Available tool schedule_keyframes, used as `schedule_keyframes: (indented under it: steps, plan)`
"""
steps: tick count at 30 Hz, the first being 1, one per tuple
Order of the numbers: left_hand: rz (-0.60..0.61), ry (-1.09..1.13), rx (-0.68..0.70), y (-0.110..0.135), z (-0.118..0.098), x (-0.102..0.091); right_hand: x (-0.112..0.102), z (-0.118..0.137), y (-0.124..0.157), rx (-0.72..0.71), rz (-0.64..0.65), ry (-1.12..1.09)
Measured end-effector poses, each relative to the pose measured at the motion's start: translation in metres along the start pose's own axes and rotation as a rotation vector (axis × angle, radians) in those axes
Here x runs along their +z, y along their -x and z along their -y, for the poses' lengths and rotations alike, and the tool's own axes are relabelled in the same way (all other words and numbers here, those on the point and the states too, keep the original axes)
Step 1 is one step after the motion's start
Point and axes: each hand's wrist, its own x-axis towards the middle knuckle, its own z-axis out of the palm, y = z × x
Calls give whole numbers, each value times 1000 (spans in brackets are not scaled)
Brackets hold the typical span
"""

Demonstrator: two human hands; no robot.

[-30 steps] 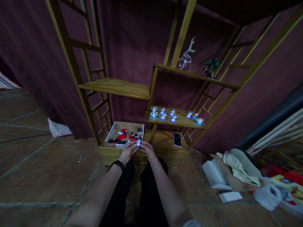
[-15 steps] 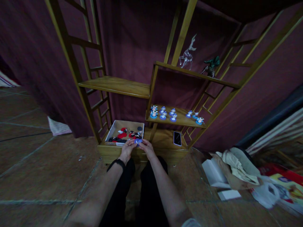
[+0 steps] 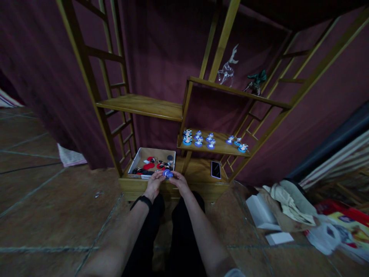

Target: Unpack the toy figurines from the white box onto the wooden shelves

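Both of my hands meet in front of a wooden shelf unit's lowest level and pinch one small blue-based figurine (image 3: 167,174) between their fingertips. My left hand (image 3: 154,182), with a black band on its wrist, holds the figurine's left side. Its right side is held by my right hand (image 3: 180,182). Just beyond them an open cardboard box (image 3: 138,157) lies on the bottom shelf, with several red, black and blue pieces in it. Several more blue-based figurines (image 3: 198,141) stand in rows on the small shelf (image 3: 221,147) above and to the right.
A phone (image 3: 216,169) lies flat on the bottom shelf at right. A clear glass deer (image 3: 227,70) and a dark green figure (image 3: 256,82) stand on the upper shelf. White boxes (image 3: 261,212), cloth and bags lie on the tiled floor at right.
The figurine stood upright between my fingertips a second ago; now it is turned so its blue base faces up. My hands have barely shifted.
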Motion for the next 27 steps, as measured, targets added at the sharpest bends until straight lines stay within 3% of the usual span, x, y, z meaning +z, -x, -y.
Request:
schedule_keyframes:
  steps: [11, 27]
  plan:
    - [-46, 15, -162, 6, -7, 6, 3, 5, 2, 88, -102, -19]
    - [76, -76, -249, 8, -10, 7, 0, 6, 2, 118, -171, -133]
